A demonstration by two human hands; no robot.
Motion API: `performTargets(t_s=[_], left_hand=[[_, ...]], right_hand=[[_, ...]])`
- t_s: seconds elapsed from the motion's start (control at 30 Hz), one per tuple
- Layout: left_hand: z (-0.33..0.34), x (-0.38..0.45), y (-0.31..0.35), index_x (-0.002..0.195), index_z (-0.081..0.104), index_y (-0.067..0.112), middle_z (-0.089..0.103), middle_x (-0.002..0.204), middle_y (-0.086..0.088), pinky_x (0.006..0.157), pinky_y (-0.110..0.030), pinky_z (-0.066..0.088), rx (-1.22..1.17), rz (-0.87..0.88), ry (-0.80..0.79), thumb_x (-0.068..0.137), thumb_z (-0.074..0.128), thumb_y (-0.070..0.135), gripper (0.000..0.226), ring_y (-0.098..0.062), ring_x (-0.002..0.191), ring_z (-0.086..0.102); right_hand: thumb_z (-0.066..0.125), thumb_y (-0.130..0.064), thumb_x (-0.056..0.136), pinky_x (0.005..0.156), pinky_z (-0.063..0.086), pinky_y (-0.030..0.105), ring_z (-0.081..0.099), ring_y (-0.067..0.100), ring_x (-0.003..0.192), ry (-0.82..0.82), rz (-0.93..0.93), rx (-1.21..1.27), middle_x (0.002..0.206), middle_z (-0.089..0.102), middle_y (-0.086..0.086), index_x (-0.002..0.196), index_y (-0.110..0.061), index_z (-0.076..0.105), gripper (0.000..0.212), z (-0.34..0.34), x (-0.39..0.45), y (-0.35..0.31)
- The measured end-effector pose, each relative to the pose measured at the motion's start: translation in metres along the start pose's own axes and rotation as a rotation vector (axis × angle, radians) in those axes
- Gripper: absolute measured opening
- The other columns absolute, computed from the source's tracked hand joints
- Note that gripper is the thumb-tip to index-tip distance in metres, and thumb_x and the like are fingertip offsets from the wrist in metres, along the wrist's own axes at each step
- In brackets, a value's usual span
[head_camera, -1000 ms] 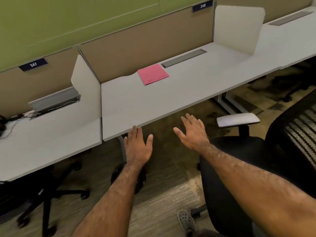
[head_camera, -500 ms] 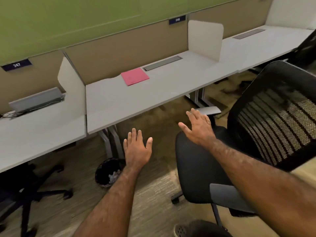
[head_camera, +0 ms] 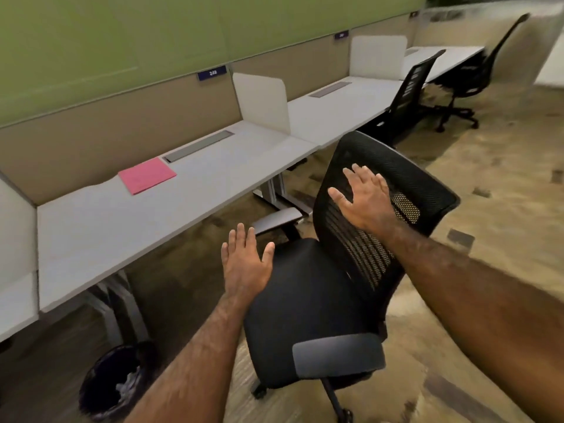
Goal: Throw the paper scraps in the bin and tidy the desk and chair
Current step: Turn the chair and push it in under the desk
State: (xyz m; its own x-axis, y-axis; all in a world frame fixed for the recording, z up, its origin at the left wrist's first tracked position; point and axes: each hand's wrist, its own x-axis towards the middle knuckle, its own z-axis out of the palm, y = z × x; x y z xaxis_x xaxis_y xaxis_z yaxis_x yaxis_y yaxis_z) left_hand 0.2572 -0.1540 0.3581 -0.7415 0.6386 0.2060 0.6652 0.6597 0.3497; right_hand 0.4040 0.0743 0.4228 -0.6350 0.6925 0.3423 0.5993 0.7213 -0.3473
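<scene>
- Right hand [head_camera: 364, 198]: fingers spread, palm down, empty; it lies over the upper mesh backrest of the black chair [head_camera: 308, 300]. Whether the palm touches the mesh cannot be told.
- Left hand [head_camera: 245, 264]: fingers spread and held flat, empty, over the front left edge of the chair seat; contact with the seat is unclear.
- Arm pose: both forearms reach forward from the lower edge of the view, the right one coming in from the lower right corner, the left one rising from the bottom centre.
- Bin [head_camera: 114, 384]: below and left of the left forearm, under the desk [head_camera: 122, 227]; dark liner, white crumpled paper scraps [head_camera: 128, 384] inside. Its outline is blurred.
- Pink folder [head_camera: 147, 175]: flat on the desk top, well beyond and left of the left hand, near the back partition.
- Chair base: mostly hidden by seat and near armrest; one caster shows at the bottom edge.
- Far chairs [head_camera: 409, 96]: beyond the right hand, smeared by motion blur.
</scene>
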Motion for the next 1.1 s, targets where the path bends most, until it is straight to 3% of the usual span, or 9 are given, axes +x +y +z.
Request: performTargets(t_s=[0.23,0.37,0.5,0.63,0.73,0.83,0.97,1.1], left_hand=[[0.041,0.031,0.145,0.152,0.020,0.018,0.005,0.163,-0.003,0.118,-0.038,-0.005,-0.087,0.169,0.039,0.096,0.029,0.057,0.068,-0.019,0.150,-0.003],[0.063,0.044,0.227,0.152,0.021,0.017,0.006,0.163,-0.004,0.120,-0.039,-0.003,-0.118,0.248,0.030,0.097,0.032,0.055,0.068,-0.019,0.150,-0.002],[0.082,0.050,0.284,0.152,0.022,0.016,0.008,0.163,-0.004,0.120,-0.037,-0.004,-0.145,0.304,-0.016,0.096,0.035,0.055,0.069,-0.018,0.150,-0.001],[0.096,0.048,0.318,0.152,0.018,0.016,0.013,0.162,-0.004,0.120,-0.038,0.001,-0.159,0.364,-0.146,0.093,0.034,0.063,0.077,-0.018,0.149,0.004],[0.102,0.049,0.332,0.151,0.021,0.012,0.024,0.159,-0.007,0.121,-0.040,0.017,-0.174,0.392,-0.194,0.090,0.038,0.066,0.083,-0.020,0.147,0.018],[0.105,0.045,0.340,0.145,0.033,0.012,0.032,0.156,-0.007,0.115,-0.039,0.030,-0.197,0.370,-0.149,0.087,0.046,0.067,0.081,-0.021,0.143,0.029],[0.105,0.034,0.347,0.133,0.047,0.014,0.039,0.152,-0.007,0.103,-0.044,0.044,-0.133,0.333,-0.085,0.081,0.045,0.074,0.079,-0.025,0.136,0.040],[0.104,0.018,0.350,0.123,0.055,0.015,0.050,0.144,-0.004,0.097,-0.042,0.049,-0.195,0.293,-0.002,0.079,0.054,0.064,0.066,-0.022,0.129,0.048]], right_hand=[[0.029,-0.066,0.091,0.119,0.010,0.045,0.016,0.022,0.147,-0.028,0.021,-0.051,0.157,0.028,0.007,0.146,-0.019,0.034,0.073,-0.033,0.042,0.110],[0.025,-0.067,0.092,0.120,0.011,0.041,0.013,0.021,0.148,-0.233,0.035,-0.022,0.160,0.022,0.006,0.148,-0.019,0.031,0.074,-0.035,0.068,0.160],[0.027,-0.060,0.095,0.121,0.003,0.036,0.006,0.019,0.149,-0.405,0.031,0.186,0.161,0.017,0.007,0.150,-0.014,0.029,0.071,-0.029,0.088,0.185],[0.022,-0.057,0.096,0.118,-0.004,0.029,0.001,0.015,0.148,-0.484,0.013,0.378,0.161,0.013,0.007,0.149,-0.011,0.028,0.070,-0.026,0.100,0.196],[0.022,-0.050,0.100,0.118,-0.004,0.031,0.001,0.017,0.148,-0.452,0.026,0.455,0.161,0.012,0.006,0.149,-0.015,0.028,0.060,-0.022,0.100,0.198],[0.018,-0.054,0.098,0.121,0.000,0.041,-0.002,0.019,0.149,-0.459,0.060,0.514,0.162,0.007,0.004,0.151,-0.015,0.021,0.066,-0.024,0.096,0.197],[0.011,-0.065,0.092,0.121,0.001,0.042,-0.002,0.014,0.148,-0.510,0.122,0.663,0.163,0.004,0.000,0.153,-0.016,0.010,0.078,-0.035,0.083,0.198],[0.008,-0.068,0.090,0.121,0.000,0.043,-0.004,0.011,0.148,-0.545,0.165,0.716,0.163,0.003,-0.003,0.153,-0.020,0.011,0.080,-0.048,0.063,0.194]])
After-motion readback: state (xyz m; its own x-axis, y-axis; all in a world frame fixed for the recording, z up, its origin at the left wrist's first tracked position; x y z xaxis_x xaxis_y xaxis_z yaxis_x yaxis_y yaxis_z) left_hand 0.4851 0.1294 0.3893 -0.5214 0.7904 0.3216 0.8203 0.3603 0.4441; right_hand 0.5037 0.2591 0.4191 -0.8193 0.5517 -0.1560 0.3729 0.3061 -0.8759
